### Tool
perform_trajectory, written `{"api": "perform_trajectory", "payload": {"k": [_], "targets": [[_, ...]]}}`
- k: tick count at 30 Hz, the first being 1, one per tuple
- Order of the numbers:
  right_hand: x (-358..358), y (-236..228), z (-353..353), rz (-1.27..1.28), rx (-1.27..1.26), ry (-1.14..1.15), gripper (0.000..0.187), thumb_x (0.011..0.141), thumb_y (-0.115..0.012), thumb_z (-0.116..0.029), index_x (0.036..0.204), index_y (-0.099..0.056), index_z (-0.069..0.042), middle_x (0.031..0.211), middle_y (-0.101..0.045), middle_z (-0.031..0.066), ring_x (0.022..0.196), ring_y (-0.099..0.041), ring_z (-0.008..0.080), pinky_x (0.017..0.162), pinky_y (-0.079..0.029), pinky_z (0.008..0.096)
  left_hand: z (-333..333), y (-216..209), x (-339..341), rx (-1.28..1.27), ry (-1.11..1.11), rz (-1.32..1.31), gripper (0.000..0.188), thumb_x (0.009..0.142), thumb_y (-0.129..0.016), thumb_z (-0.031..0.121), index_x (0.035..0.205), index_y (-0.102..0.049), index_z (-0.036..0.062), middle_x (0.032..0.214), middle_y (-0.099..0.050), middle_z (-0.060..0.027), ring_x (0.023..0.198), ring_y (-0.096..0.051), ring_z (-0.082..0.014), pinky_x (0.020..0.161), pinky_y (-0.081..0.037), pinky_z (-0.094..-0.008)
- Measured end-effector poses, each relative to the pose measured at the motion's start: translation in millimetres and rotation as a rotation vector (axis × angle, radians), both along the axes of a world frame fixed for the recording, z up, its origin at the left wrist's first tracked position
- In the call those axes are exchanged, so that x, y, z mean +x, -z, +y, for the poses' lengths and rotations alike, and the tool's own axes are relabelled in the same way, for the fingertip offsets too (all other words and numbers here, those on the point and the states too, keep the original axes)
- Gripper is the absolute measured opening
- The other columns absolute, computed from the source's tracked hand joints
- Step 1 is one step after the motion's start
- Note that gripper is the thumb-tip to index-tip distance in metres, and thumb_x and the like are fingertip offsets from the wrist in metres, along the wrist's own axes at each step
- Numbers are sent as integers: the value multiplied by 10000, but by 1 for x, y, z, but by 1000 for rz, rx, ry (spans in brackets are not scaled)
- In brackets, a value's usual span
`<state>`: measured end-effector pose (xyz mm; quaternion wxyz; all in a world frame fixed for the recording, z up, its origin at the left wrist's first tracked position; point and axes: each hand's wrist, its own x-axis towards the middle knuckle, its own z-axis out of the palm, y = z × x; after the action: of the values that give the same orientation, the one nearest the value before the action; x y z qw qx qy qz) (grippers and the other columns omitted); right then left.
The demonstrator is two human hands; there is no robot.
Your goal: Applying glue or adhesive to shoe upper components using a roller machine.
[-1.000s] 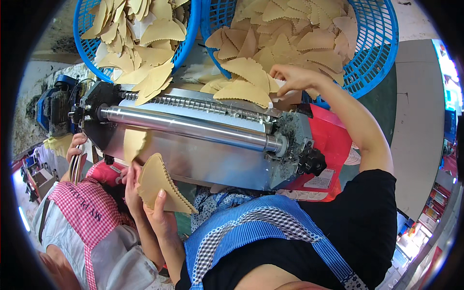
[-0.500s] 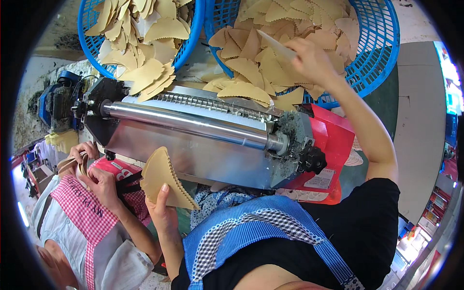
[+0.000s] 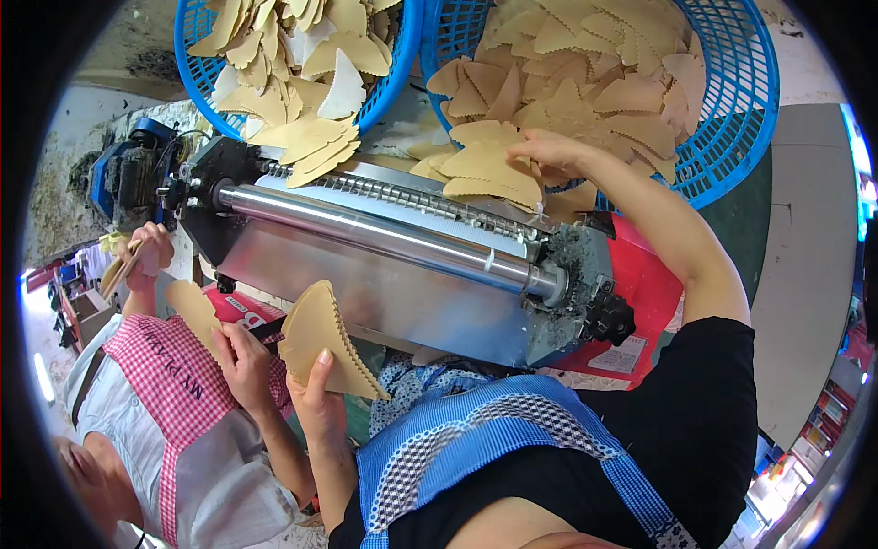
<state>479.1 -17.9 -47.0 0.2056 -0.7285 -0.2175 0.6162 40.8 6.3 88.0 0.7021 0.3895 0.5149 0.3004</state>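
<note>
My left hand (image 3: 318, 395) grips a small stack of tan, curved cut pieces (image 3: 315, 339) with zigzag edges, in front of the machine, thumb on top. My right hand (image 3: 551, 154) reaches over the machine and pinches the edge of a tan zigzag-edged piece (image 3: 494, 163), which lies on others behind the rollers. A roller machine (image 3: 366, 229) with a shiny metal bar and sloping plate stands between my hands. One whitish piece (image 3: 344, 87) rests on the pile at the left basket.
Two blue plastic baskets, left (image 3: 412, 55) and right (image 3: 764, 110), hold many tan pieces. At left, a co-worker in a pink checked apron (image 3: 169, 366) holds a tan piece (image 3: 194, 316) and several more in the other hand. A grey board (image 3: 805, 256) stands at right.
My right hand has come down from the right basket to the pieces behind the rollers, without the pale piece. A whitish piece now shows at the left basket. The co-worker's hands have parted.
</note>
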Motion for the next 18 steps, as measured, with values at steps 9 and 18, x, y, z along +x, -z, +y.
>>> {"api": "perform_trajectory", "payload": {"k": [9, 18], "targets": [[5, 4, -6, 343, 84, 128, 361, 770, -686, -269, 1051, -574, -72, 910, -602, 11, 796, -589, 93, 643, -482, 247, 2, 3, -1, 22, -16, 58, 451, 828, -608, 95, 1243, -463, -6, 1107, -583, -75, 1005, -572, -167, 887, -444, -299], [-8, 1, -7, 488, 1, 33, 457, 724, -746, -236, 1102, -576, -43, 1034, -635, 66, 918, -630, 132, 806, -528, 306, 1, -7, 17, 56, 13, 12, 396, 848, -581, 74, 1219, -470, -7, 1068, -592, -87, 957, -592, -170, 838, -486, -308]]}}
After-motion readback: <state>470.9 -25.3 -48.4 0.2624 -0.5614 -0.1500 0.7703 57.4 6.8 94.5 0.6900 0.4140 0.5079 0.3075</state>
